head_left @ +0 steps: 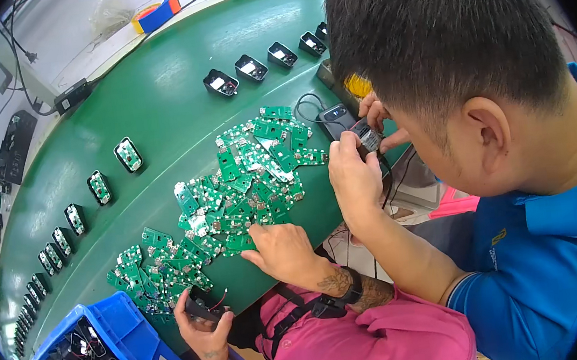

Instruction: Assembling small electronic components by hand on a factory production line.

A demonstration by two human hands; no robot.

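From the head camera, the work looks well under way but far from finished. A row of black housings with green boards already seated in them (74,218) runs along the far left edge of the green conveyor belt (154,103), and further up sit more open black housings (250,66) showing pale insides. Against that, a big loose heap of green circuit boards (233,193) lies in the middle of the belt, so I judge most of the boards are not yet fitted.

The person's left hand (205,326) is low at the near edge, fingers curled around a small black housing with red wires (202,307), held just above the blue bin (140,336). That bin holds many more black housings, which suggests plenty left to do. The right hand (282,249) rests on the near side of the board heap, fingers loosely bent and pressing down on the boards, thumb out; I cannot tell whether it has pinched one board yet. A dark strap wraps that wrist.

Close on the right, a co-worker in a blue shirt (542,252) leans over the belt; both of that person's hands (356,152) are pinched around a small dark part beside a black device with a cable (335,115).

The belt is curved by the lens, smooth and green. Beyond it runs a pale counter (69,34) with black cables, a black adapter (71,96) and a roll of blue and orange tape (157,14).
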